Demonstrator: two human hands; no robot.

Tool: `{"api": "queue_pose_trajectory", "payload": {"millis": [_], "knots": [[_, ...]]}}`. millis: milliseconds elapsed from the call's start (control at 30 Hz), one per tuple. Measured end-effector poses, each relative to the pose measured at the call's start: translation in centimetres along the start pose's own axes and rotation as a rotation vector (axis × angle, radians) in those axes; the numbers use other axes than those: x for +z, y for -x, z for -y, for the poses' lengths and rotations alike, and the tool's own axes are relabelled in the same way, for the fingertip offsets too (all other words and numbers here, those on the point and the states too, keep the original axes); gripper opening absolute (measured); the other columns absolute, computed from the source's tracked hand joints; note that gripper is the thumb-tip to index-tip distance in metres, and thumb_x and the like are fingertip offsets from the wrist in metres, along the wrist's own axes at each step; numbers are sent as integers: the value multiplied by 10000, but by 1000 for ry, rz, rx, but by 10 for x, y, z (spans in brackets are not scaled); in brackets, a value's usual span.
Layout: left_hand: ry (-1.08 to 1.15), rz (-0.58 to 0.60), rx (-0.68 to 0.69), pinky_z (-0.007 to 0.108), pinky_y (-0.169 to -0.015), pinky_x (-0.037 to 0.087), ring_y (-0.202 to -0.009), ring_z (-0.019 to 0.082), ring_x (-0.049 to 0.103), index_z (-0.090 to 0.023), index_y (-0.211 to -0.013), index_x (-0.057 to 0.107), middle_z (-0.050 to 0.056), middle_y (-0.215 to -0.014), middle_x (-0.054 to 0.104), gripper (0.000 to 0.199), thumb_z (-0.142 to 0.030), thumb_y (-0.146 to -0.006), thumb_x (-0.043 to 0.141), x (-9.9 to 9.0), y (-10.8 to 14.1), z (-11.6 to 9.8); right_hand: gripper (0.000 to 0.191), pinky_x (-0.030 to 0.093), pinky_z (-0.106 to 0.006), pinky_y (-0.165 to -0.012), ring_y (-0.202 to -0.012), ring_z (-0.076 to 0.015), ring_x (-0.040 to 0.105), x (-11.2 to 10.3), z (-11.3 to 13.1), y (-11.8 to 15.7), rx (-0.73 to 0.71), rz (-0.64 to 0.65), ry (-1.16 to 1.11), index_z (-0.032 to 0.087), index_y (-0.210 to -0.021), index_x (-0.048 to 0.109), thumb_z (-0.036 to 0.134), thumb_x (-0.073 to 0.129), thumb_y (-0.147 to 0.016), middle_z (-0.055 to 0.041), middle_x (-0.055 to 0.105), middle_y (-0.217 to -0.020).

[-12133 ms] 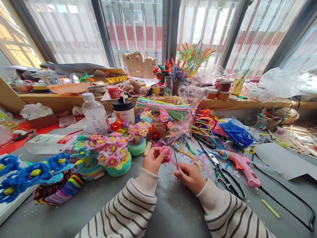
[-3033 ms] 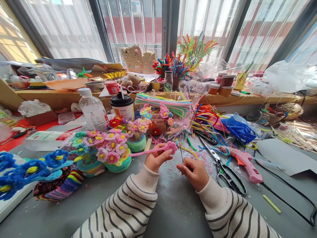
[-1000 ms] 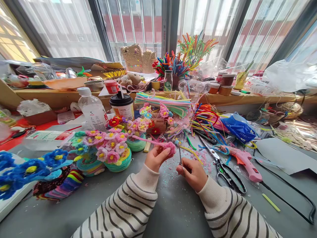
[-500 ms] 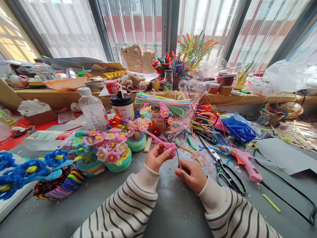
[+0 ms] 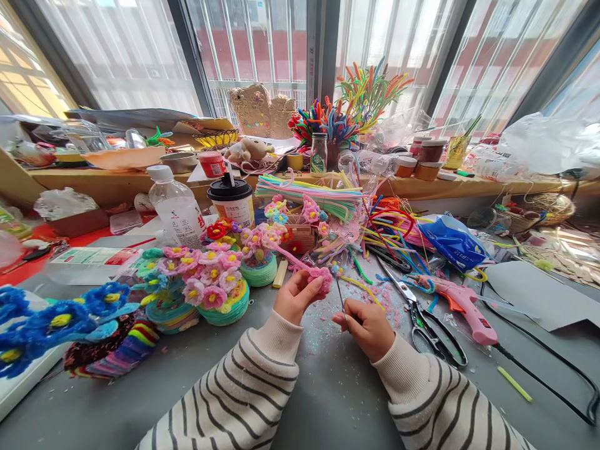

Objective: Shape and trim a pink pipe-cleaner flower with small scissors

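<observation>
My left hand (image 5: 294,295) pinches a pink pipe-cleaner flower (image 5: 321,279) just above the grey table (image 5: 328,400); its loose pink stem runs up and left toward the finished flowers. My right hand (image 5: 368,326) sits close to the right of it, fingers closed on a thin dark wire or needle (image 5: 339,292) whose tip points up beside the flower. Both sleeves are white with dark stripes. Pink and blue fluff lies scattered on the table under the hands.
Finished pink flower pots (image 5: 213,287) and blue flowers (image 5: 56,322) stand at left. Scissors (image 5: 424,325) and a pink glue gun (image 5: 462,306) with its black cord lie at right. A lidded cup (image 5: 231,201), a bottle (image 5: 175,209) and heaps of pipe cleaners (image 5: 328,200) crowd the back.
Over the last seconds the flower's long pink stem swung from pointing left to pointing up and away. My hands stayed nearly in place, the right one shifting slightly with the wire.
</observation>
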State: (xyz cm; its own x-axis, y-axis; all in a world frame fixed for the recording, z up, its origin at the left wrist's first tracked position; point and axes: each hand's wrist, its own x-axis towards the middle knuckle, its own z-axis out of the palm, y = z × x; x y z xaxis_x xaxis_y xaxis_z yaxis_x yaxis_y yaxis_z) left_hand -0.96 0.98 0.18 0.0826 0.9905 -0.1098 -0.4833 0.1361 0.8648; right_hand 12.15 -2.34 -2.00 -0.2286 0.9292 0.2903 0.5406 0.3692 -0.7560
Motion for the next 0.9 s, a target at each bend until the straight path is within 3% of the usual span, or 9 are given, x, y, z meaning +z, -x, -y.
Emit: {"api": "queue_pose_trajectory", "payload": {"millis": [367, 900], "knots": [[-48, -11, 14, 191, -448, 413, -474, 83, 521, -120, -725, 557, 5, -567, 601, 340, -200, -424, 692, 1, 2, -1, 442, 231, -194, -381, -394, -71, 297, -1, 7, 2, -60, 84, -51, 169, -488, 347, 554, 309, -701, 48, 334, -416], [-48, 30, 2, 184, -424, 393, -408, 72, 516, -125, -673, 498, -16, -505, 590, 339, -233, -421, 698, 0, 1, -1, 371, 216, -189, -380, -390, -66, 299, 0, 2, 3, -57, 68, 49, 169, -511, 366, 489, 393, -695, 61, 325, -412]]}}
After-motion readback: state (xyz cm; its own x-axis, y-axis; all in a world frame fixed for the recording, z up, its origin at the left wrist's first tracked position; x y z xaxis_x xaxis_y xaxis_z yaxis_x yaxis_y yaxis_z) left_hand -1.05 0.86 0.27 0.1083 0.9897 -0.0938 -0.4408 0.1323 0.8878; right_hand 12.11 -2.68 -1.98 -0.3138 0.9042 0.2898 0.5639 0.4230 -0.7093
